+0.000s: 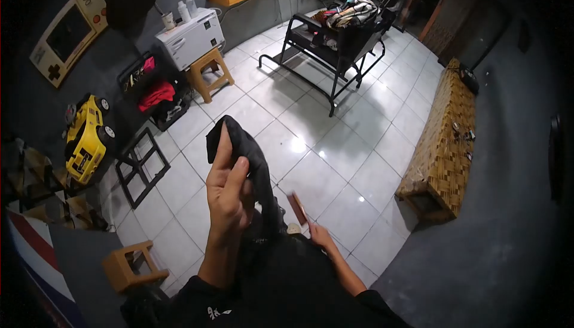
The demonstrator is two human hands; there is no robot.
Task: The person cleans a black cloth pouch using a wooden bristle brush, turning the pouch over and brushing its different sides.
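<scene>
In the head view my left hand is raised in front of me. Its index finger is stretched along a long, dark black piece of soft-looking material, with the thumb bent in beside it. This material curves down toward my black shirt, where its lower end merges with the dark clothing. Lower and to the right, my right hand is closed round the handle of a brown brush. The brush points up and left, a little blurred, apart from the black material. Beside it a small pale round thing is partly hidden.
A black metal-framed chair bearing cloths stands ahead. To the right is a woven bench. Along the left are a white freezer-like box, wooden stools, a yellow toy car and a black frame on the tiled floor.
</scene>
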